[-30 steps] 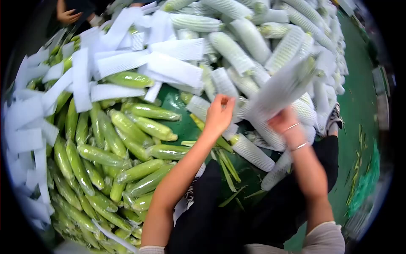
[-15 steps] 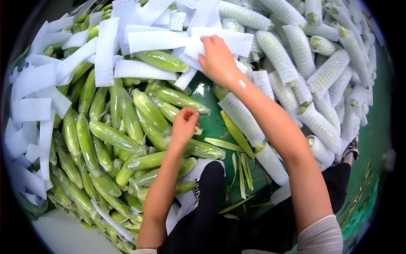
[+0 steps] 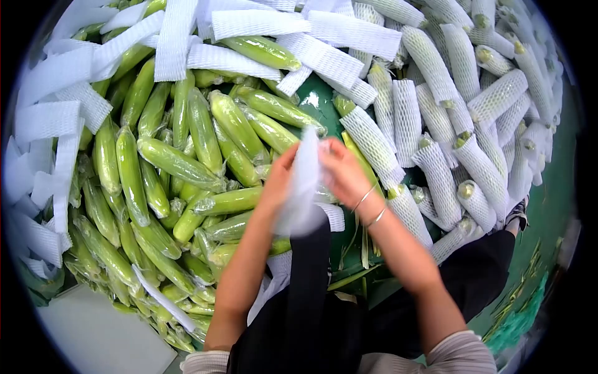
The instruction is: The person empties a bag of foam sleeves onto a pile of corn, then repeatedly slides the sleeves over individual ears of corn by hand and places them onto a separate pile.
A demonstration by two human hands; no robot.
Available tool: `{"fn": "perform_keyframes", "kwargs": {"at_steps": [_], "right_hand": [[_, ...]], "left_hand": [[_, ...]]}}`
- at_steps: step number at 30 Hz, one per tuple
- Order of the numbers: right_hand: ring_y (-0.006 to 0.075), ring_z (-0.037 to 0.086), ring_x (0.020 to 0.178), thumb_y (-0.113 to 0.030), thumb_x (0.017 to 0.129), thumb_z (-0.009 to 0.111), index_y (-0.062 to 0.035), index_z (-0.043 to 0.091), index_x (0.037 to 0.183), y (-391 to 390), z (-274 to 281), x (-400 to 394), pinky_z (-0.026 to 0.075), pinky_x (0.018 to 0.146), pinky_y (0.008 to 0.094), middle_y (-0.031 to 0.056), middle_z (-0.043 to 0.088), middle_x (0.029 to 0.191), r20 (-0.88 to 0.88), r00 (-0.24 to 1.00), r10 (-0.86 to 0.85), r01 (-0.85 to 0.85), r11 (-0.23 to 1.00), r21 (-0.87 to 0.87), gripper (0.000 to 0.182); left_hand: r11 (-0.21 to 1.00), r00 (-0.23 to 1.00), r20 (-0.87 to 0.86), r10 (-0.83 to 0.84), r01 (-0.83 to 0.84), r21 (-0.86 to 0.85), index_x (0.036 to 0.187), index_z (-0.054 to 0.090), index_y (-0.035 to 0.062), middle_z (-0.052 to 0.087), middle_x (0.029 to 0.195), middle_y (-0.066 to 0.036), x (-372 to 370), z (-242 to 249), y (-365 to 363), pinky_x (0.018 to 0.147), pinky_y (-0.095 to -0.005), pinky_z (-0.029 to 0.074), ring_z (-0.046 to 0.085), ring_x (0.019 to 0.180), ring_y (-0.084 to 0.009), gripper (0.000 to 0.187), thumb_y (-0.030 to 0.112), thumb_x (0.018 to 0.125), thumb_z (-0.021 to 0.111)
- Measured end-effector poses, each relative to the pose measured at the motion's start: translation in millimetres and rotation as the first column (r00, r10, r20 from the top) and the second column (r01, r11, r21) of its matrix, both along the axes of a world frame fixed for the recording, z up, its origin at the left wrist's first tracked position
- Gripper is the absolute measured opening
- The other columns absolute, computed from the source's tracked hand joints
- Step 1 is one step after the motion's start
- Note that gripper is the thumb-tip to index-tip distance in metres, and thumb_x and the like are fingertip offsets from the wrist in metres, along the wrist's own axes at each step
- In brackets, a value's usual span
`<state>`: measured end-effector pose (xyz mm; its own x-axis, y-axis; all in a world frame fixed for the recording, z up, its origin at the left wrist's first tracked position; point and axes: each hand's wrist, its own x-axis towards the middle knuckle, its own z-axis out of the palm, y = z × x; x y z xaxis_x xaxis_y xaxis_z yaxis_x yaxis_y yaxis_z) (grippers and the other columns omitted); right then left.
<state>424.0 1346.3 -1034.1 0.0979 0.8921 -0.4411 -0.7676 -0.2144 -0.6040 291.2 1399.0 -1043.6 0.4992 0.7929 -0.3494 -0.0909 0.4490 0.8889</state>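
A white foam net sleeve [image 3: 301,193], smeared by motion, hangs between my two hands above my knee. My left hand [image 3: 278,182] is closed on its left side. At its upper right edge, the fingers of my right hand [image 3: 344,174] pinch it. Left of my hands lies a heap of green corn ears [image 3: 180,163] in clear film. Flat foam sleeves [image 3: 260,23] are strewn over the back of that heap. To the right, ears in foam sleeves [image 3: 372,144] are piled up; one lies close to my right hand.
Loose green husk strips [image 3: 355,274] lie on the green floor [image 3: 316,103] between the two heaps. A pale flat panel [image 3: 106,330] is at the lower left. Green netting [image 3: 520,321] and husk scraps lie at the lower right, near a shoe [image 3: 518,212].
My right hand has come back from the strewn sleeves toward my left hand, bringing a foam sleeve. Both hands now hold it. The view has shifted slightly.
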Motion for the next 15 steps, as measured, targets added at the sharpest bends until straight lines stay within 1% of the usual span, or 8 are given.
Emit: {"fn": "perform_keyframes", "kwargs": {"at_steps": [2,3,5,8,11,12,13,15], "right_hand": [[0.0177,0.056,0.103,-0.017,0.091,0.054,-0.0045,0.048,0.123,-42,-63,-30,0.045,0.091,0.0326,0.0075,0.057,0.115,0.155,0.952,-0.263,0.259,0.965,0.050,0.034],[0.0174,0.054,0.106,-0.018,0.092,0.054,-0.0048,0.047,0.124,-61,-78,-40,0.043,0.094,0.0336,0.0078,0.055,0.118,0.506,0.852,-0.136,0.211,0.973,-0.093,0.035],[0.0183,0.055,0.104,-0.018,0.093,0.051,-0.0055,0.052,0.116,-92,-130,-50,0.044,0.092,0.0342,0.0072,0.058,0.113,0.399,0.855,-0.331,0.345,0.938,0.039,0.025],[0.0159,0.059,0.084,-0.015,0.091,0.055,-0.0055,0.053,0.086,-64,-47,-5,0.047,0.083,0.0350,0.0040,0.060,0.088,-0.309,0.893,-0.328,0.284,0.942,-0.178,0.011],[0.0169,0.060,0.079,-0.015,0.090,0.057,-0.0055,0.054,0.085,-58,-68,23,0.050,0.076,0.0342,0.0068,0.061,0.086,-0.231,0.972,-0.048,0.007,0.985,-0.172,0.011],[0.0195,0.061,0.081,-0.016,0.087,0.060,-0.0032,0.057,0.095,-58,-81,36,0.050,0.074,0.0356,0.0076,0.064,0.089,0.126,0.967,0.223,-0.193,0.957,-0.218,0.015],[0.0195,0.061,0.081,-0.016,0.087,0.060,-0.0032,0.057,0.095,-63,-109,48,0.050,0.074,0.0356,0.0076,0.064,0.089,0.123,0.966,0.229,-0.199,0.955,-0.218,0.015],[0.0147,0.061,0.078,-0.016,0.092,0.052,-0.0056,0.057,0.099,-74,-160,64,0.050,0.071,0.0284,0.0033,0.062,0.091,0.680,0.676,0.286,-0.550,0.810,0.206,0.013]], "left_hand": [[0.988,0.995,-0.076,-0.059,0.047,-0.149,0.116,0.053,0.0007,0.059,0.108,-0.006,-4,-3,-23,0.083,-0.0261,0.046,0.054,0.095,-0.0119,0.031,0.016,0.089,0.059],[0.968,0.988,-0.120,-0.102,0.071,-0.240,0.112,0.054,-0.0003,0.059,0.107,-0.006,-6,3,-32,0.083,-0.0256,0.045,0.054,0.095,-0.0114,0.029,0.016,0.089,0.059],[0.972,0.991,-0.090,-0.102,0.080,-0.221,0.107,0.054,-0.0013,0.059,0.101,-0.007,-7,5,-51,0.080,-0.0272,0.045,0.054,0.091,-0.0115,0.025,0.015,0.089,0.059],[0.919,0.979,0.061,0.197,-0.162,-0.360,0.104,0.055,0.0028,0.062,0.088,-0.002,-4,-17,-68,0.065,-0.0240,0.045,0.057,0.073,-0.0095,0.023,0.022,0.092,0.056],[0.948,0.925,-0.223,0.307,-0.317,-0.011,0.105,0.053,0.0015,0.063,0.089,-0.006,-4,-54,-79,0.066,-0.0279,0.046,0.060,0.074,-0.0152,0.031,0.027,0.089,0.060],[0.944,0.791,-0.519,0.324,-0.303,0.128,0.102,0.050,-0.0003,0.061,0.090,-0.009,0,-57,-86,0.067,-0.0294,0.047,0.059,0.075,-0.0171,0.031,0.025,0.088,0.061],[0.938,0.563,-0.751,0.345,-0.242,0.249,0.099,0.048,-0.0021,0.059,0.090,-0.013,4,-58,-92,0.069,-0.0309,0.047,0.057,0.077,-0.0189,0.031,0.022,0.087,0.063],[0.912,0.617,-0.703,0.355,-0.393,0.116,0.100,0.047,-0.0042,0.058,0.087,-0.014,4,-66,-100,0.069,-0.0330,0.046,0.057,0.074,-0.0219,0.041,0.028,0.083,0.066]]}}
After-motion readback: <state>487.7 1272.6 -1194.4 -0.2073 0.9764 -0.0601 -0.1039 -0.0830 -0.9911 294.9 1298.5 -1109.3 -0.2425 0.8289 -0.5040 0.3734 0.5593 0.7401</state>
